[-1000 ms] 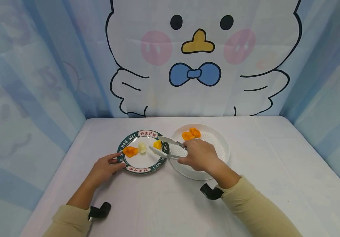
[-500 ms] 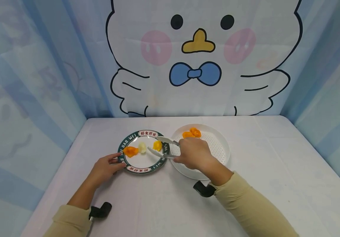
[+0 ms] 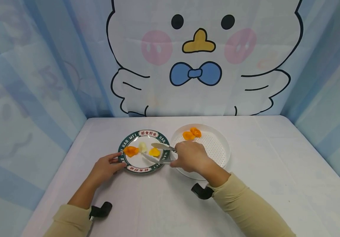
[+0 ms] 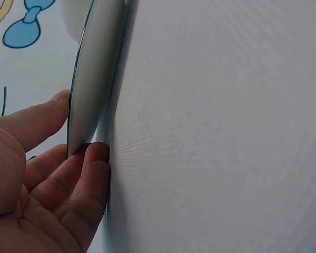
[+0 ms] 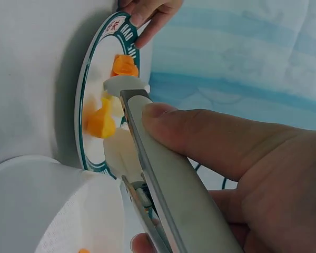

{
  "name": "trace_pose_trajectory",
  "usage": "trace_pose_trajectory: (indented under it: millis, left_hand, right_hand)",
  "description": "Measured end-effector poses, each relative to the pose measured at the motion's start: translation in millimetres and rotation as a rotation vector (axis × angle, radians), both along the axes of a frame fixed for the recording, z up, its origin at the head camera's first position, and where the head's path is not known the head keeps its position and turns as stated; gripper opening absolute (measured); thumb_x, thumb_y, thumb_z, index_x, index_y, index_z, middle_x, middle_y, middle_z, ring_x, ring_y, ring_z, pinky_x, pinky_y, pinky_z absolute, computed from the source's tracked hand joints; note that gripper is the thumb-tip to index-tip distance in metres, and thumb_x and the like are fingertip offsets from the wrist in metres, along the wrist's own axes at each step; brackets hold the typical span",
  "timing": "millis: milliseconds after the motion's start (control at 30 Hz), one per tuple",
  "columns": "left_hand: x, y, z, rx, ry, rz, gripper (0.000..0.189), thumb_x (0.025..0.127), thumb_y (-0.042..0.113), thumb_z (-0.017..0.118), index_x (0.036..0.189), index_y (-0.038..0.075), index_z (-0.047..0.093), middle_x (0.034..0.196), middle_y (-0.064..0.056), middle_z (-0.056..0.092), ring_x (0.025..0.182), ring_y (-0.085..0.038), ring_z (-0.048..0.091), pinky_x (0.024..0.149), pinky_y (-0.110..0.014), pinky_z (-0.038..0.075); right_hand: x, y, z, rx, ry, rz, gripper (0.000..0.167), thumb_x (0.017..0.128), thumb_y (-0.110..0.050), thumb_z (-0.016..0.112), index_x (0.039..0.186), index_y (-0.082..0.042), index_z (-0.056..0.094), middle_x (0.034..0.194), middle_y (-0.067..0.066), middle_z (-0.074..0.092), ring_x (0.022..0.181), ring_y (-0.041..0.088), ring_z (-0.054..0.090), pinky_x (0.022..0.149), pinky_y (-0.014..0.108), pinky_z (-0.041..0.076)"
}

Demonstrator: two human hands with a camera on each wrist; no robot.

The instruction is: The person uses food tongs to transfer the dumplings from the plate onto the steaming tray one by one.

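A white plate with a green lettered rim (image 3: 141,170) bears an orange piece (image 3: 131,151), a pale piece (image 3: 142,147) and a yellow piece (image 3: 154,152), perhaps peppers or toy food. My left hand (image 3: 105,168) holds its left edge, thumb on the rim (image 4: 79,105) and fingers beneath. My right hand (image 3: 192,156) grips metal tongs with pale tips (image 3: 161,146). Their arms are spread over the plate's right side, on either side of the yellow piece. In the right wrist view, the thumb presses on the tongs' handle (image 5: 174,179).
To the right stands a white round tray with a dotted bottom (image 3: 217,148), close beside the plate. Two orange pieces (image 3: 192,133) lie at its back, and my right hand is above its left part. A cartoon-printed curtain (image 3: 199,98) hangs behind the white-covered table (image 3: 146,204).
The tongs have moved slightly left and toward me. The yellow piece has shifted toward the middle and front of the plate and now lies flatter. My left hand keeps its place.
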State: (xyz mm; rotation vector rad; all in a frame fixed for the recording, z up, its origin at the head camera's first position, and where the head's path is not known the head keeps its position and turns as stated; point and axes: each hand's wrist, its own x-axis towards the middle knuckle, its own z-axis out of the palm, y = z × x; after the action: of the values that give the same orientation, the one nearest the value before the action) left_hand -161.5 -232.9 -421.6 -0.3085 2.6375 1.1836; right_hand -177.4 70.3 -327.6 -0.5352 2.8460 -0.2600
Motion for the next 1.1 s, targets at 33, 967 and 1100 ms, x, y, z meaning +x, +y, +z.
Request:
trace_pose_trajectory:
  millis: [33, 967, 1100]
  left_hand:
    - [0.1, 0.2, 0.0, 0.001, -0.001, 0.001, 0.071, 0.093, 0.038, 0.071, 0.149, 0.004, 0.045, 0.139, -0.028, 0.053, 0.124, -0.042, 0.053, 0.101, -0.053, 0.046]
    - [0.4, 2.2, -1.2, 0.014, 0.003, 0.013, 0.070, 0.093, 0.037, 0.072, 0.149, 0.005, 0.045, 0.141, -0.029, 0.052, 0.124, -0.042, 0.053, 0.100, -0.052, 0.048]
    - [0.9, 2.1, 0.5, 0.007, -0.001, 0.014, 0.070, 0.093, 0.037, 0.071, 0.149, 0.004, 0.045, 0.141, -0.029, 0.052, 0.124, -0.042, 0.052, 0.101, -0.053, 0.047]
  right_hand:
    - [0.0, 0, -0.7, 0.000, -0.004, 0.000, 0.039, 0.081, -0.043, 0.082, 0.096, -0.010, 0.066, 0.073, 0.001, 0.058, 0.070, 0.020, 0.054, 0.059, 0.033, 0.043]
    - [2.0, 25, -16.0, -0.160, 0.165, 0.029, 0.041, 0.086, -0.038, 0.078, 0.114, -0.009, 0.071, 0.087, -0.004, 0.065, 0.074, 0.016, 0.054, 0.061, 0.031, 0.046]
    - [0.8, 34, -16.6, -0.196, 0.191, 0.016, 0.046, 0.085, -0.038, 0.079, 0.119, -0.008, 0.070, 0.094, 0.000, 0.068, 0.076, 0.018, 0.056, 0.061, 0.033, 0.046]
